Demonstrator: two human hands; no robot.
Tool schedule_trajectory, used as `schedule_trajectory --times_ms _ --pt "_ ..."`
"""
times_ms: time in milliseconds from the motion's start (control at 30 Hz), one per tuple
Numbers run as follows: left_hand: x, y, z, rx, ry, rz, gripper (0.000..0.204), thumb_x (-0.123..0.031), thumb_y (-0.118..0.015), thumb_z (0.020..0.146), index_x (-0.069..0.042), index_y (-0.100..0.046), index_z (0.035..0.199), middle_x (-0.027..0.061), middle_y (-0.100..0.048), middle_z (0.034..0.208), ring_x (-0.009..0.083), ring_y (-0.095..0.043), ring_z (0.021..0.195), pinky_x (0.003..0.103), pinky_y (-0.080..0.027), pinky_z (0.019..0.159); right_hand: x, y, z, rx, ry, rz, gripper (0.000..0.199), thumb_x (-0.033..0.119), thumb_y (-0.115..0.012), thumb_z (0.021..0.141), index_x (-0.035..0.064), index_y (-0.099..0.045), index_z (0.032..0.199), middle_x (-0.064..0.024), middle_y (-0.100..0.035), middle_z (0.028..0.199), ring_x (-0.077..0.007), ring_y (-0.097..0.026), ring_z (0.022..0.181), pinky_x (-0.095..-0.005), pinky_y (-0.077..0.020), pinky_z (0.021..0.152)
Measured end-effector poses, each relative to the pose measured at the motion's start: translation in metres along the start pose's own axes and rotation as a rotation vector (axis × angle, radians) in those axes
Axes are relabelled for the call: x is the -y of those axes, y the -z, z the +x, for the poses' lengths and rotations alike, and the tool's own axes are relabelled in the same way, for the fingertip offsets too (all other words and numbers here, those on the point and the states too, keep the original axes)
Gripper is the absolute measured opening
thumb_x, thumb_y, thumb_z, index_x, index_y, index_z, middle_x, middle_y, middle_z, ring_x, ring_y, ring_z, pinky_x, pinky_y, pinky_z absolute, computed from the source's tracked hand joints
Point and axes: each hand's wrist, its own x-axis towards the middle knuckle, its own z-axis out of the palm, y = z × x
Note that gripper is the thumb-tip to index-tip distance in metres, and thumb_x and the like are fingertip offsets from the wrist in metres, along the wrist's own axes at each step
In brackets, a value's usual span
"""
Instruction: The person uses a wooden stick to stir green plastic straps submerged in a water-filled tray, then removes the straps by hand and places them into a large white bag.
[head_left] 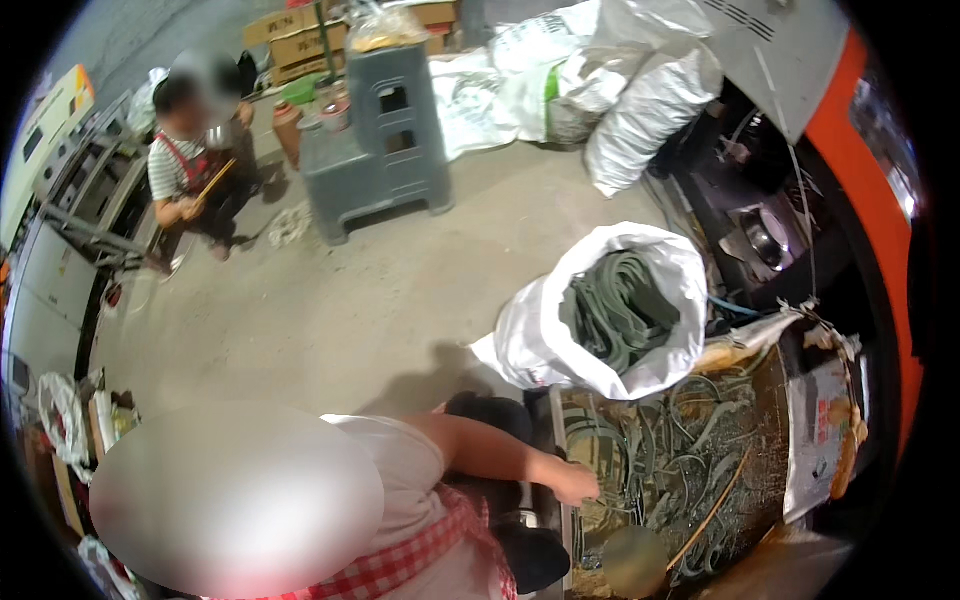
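Note:
Neither my left hand nor my right hand shows in the head view. A co-worker in a white shirt and a red checked apron fills the lower left. That person's bare hand, fingers curled and pointing down, is at the left side of a bin of dark green strips; whether it holds anything is hidden. The strips lie loose and curled, looking wet, over a brownish bottom. A thin tan stick lies slantwise among them. Behind the bin stands a white woven sack, its mouth wide, filled with folded dark green strips.
Another person sits low at the far left, holding a thin yellowish stick. A grey stepped plastic stool stands mid-back. Full white sacks and cardboard boxes line the back. An orange-framed machine borders the right.

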Motion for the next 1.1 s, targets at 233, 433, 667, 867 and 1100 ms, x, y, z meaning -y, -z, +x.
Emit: schedule_trajectory --times_ms 233,433,667,867,1100 --pt "0.025 -0.028 0.013 0.004 0.034 -0.020 0.023 -0.011 -0.056 0.070 0.001 -0.062 0.089 0.0211 -0.061 0.083 0.0375 -0.059 0.079 0.045 -0.047 0.068 0.067 0.003 0.034 0.073 0.261 0.081 0.036 0.020 -0.054 0.086 -0.0016 -0.052 0.114 -0.0194 -0.063 0.095 -0.0324 -0.063 0.086 -0.0387 -0.0506 0.073" --pt "0.031 0.009 -0.007 -0.321 -0.022 -0.230 0.026 -0.012 -0.055 0.072 -0.002 -0.062 0.095 0.0176 -0.063 0.088 0.0338 -0.060 0.082 0.042 -0.047 0.071 0.097 -0.001 0.033 0.065 0.269 0.122 0.036 0.021 -0.053 0.086 -0.0023 -0.052 0.114 -0.0205 -0.063 0.096 -0.0330 -0.062 0.087 -0.0388 -0.0496 0.074" --pt "0.051 0.030 -0.035 -0.589 0.027 -0.207 0.025 -0.014 -0.055 0.072 -0.005 -0.062 0.095 0.0151 -0.064 0.088 0.0331 -0.060 0.085 0.043 -0.047 0.073 0.103 0.008 0.009 0.060 0.275 0.135 0.037 0.023 -0.053 0.087 -0.0031 -0.052 0.114 -0.0218 -0.061 0.098 -0.0338 -0.060 0.089 -0.0388 -0.0485 0.076" --pt "0.075 0.020 -0.041 -0.460 0.238 -0.143 0.026 -0.015 -0.055 0.071 -0.008 -0.064 0.095 0.0130 -0.064 0.093 0.0319 -0.061 0.089 0.043 -0.048 0.075 0.099 0.012 -0.019 0.049 0.278 0.178 0.038 0.024 -0.053 0.087 -0.0038 -0.052 0.114 -0.0229 -0.061 0.099 -0.0344 -0.059 0.090 -0.0388 -0.0476 0.078" --pt "0.083 0.017 -0.034 -0.390 0.277 -0.123 0.026 -0.015 -0.055 0.070 -0.010 -0.065 0.094 0.0130 -0.065 0.091 0.0323 -0.061 0.088 0.043 -0.048 0.076 0.057 0.012 -0.111 -0.007 0.223 0.239 0.040 0.025 -0.053 0.088 -0.0047 -0.052 0.114 -0.0241 -0.060 0.100 -0.0352 -0.058 0.091 -0.0388 -0.0464 0.079"
